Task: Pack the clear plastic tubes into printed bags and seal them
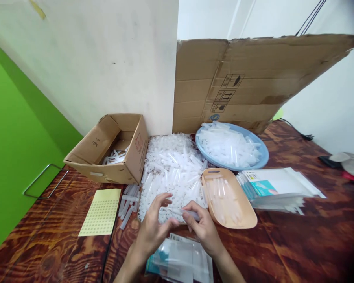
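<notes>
In my right hand (201,226) a translucent plastic tube (190,213) is pinched between thumb and fingers, its tip pointing left. My left hand (156,220) is just left of it, fingers curved and apart, with nothing visible between them. Both hands are over the near edge of a heap of clear and frosted plastic pieces (172,169). Below them, clear plastic packets with teal and white printing (179,255) lie on the table. Right of the heap, a peach-coloured tray (247,214) holds several translucent tubes.
A cardboard box (106,173) with white pieces stands left, near a yellow sticker sheet (100,212) and loose tubes (129,204). A blue basin (264,151) full of tubes sits behind the tray. Stacked packets (271,186) lie right. A large cardboard sheet (200,86) leans behind.
</notes>
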`<state>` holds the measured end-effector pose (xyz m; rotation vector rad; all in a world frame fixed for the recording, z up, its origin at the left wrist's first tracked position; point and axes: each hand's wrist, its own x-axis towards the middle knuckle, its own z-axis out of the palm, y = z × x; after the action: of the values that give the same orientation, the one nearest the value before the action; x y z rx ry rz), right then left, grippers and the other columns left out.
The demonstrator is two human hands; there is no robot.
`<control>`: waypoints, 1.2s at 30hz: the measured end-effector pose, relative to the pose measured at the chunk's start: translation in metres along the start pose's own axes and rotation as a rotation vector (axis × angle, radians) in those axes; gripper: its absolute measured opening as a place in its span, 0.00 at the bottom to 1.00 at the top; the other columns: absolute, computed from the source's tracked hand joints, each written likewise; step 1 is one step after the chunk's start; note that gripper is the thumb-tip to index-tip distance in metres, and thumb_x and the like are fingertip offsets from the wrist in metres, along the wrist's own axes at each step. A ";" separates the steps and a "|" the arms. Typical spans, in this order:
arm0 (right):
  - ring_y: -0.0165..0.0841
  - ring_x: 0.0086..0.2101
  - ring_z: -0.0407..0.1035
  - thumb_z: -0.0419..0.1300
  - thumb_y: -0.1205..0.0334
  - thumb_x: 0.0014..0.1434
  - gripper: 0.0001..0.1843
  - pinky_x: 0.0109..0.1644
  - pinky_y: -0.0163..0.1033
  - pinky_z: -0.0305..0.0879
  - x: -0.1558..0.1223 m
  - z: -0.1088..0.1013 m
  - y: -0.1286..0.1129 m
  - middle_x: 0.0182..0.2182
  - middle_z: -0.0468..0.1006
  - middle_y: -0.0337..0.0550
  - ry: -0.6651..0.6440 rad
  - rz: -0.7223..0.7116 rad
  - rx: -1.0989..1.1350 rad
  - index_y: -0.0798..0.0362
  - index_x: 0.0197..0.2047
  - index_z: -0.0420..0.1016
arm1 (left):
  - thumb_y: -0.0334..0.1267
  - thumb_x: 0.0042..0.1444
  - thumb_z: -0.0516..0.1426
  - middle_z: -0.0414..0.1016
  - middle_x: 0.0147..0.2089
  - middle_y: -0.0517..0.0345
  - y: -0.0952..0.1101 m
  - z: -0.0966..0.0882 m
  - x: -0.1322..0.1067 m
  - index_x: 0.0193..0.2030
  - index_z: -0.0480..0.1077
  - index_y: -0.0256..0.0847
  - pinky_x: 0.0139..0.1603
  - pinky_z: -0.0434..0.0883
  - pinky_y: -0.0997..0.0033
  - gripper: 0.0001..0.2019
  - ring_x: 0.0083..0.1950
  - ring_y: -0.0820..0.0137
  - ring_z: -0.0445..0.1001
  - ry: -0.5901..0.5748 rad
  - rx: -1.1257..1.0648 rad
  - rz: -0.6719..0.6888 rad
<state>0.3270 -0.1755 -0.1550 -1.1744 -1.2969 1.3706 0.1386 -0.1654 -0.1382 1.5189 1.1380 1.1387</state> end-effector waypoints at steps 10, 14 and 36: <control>0.36 0.32 0.72 0.61 0.51 0.66 0.13 0.36 0.36 0.64 -0.010 -0.014 -0.004 0.29 0.78 0.41 0.018 -0.128 -0.231 0.53 0.38 0.78 | 0.46 0.63 0.60 0.81 0.40 0.50 0.008 -0.007 -0.006 0.45 0.79 0.42 0.43 0.70 0.69 0.12 0.42 0.60 0.77 -0.145 -0.008 -0.158; 0.38 0.32 0.74 0.63 0.54 0.64 0.10 0.36 0.37 0.66 -0.015 -0.011 -0.008 0.31 0.80 0.43 -0.054 -0.166 -0.276 0.52 0.38 0.79 | 0.47 0.70 0.50 0.71 0.21 0.58 0.008 0.000 -0.015 0.25 0.75 0.40 0.32 0.63 0.71 0.24 0.26 0.67 0.70 -0.253 0.147 -0.229; 0.42 0.41 0.73 0.63 0.53 0.65 0.13 0.48 0.44 0.69 -0.051 -0.063 -0.014 0.40 0.77 0.47 0.196 -0.169 -0.358 0.49 0.47 0.84 | 0.47 0.48 0.69 0.74 0.42 0.56 -0.034 -0.029 -0.069 0.40 0.75 0.43 0.51 0.61 0.65 0.16 0.46 0.58 0.69 -0.543 0.418 -0.245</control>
<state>0.3969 -0.2154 -0.1380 -1.3640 -1.4991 0.9000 0.0950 -0.2234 -0.1765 1.7942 1.1724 0.2926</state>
